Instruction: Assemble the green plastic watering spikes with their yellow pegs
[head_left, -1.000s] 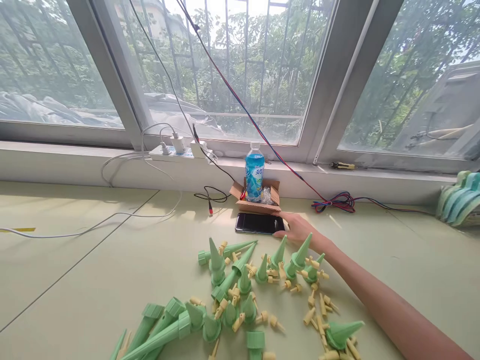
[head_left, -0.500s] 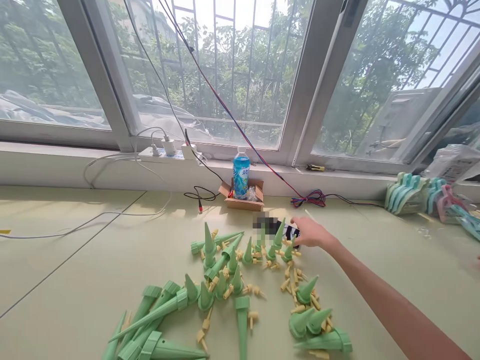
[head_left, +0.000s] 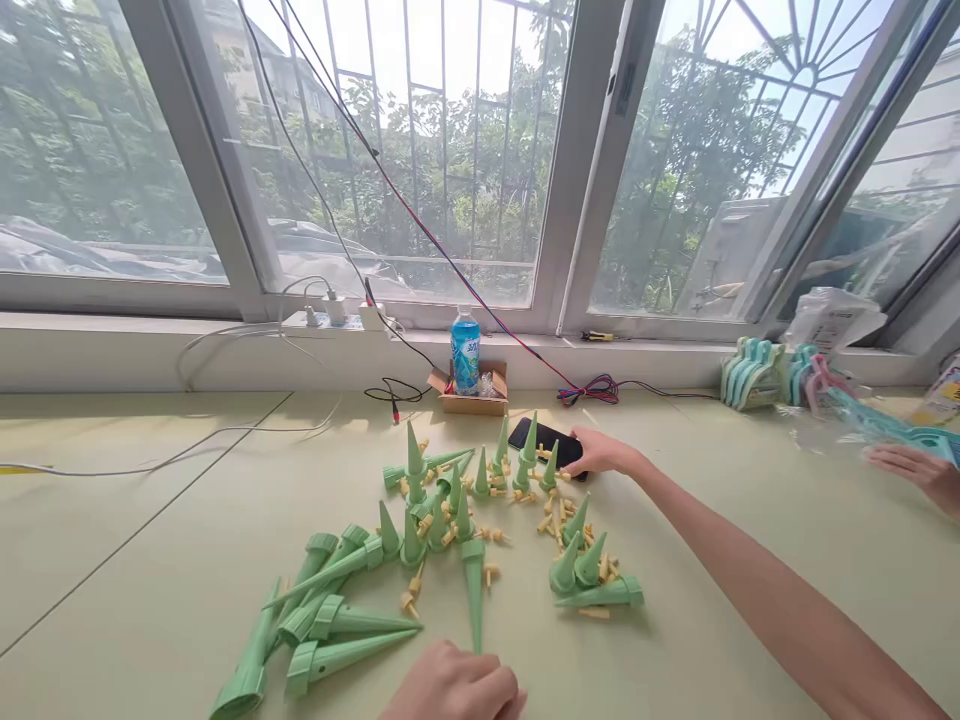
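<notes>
At the far side of the green parts, my right hand (head_left: 598, 452) grips the right end of a black phone (head_left: 551, 440), which lies on the table. My left hand (head_left: 457, 684) is at the bottom edge of the view, fingers curled under; whatever they hold, if anything, is hidden. Just beyond it lies a green plastic spike (head_left: 473, 590). Several more green spikes (head_left: 352, 659) lie in a pile to its left. Green cones (head_left: 412, 540) stand upright in the middle, with small yellow nozzle-like pieces (head_left: 491, 535) scattered among them. More cones (head_left: 591, 562) stand nearer my right forearm.
A blue bottle (head_left: 465, 355) stands in a small cardboard box (head_left: 472, 404) by the sill. Coiled cables (head_left: 592, 388) lie beside it, and a white cord (head_left: 225, 428) crosses the left. At right, another person's hand (head_left: 919, 475) is near teal hangers (head_left: 885, 415).
My left hand has come into view at the bottom. My right hand now grips the phone, whose screen looks dark. The view has shifted right, bringing in the other person's hand.
</notes>
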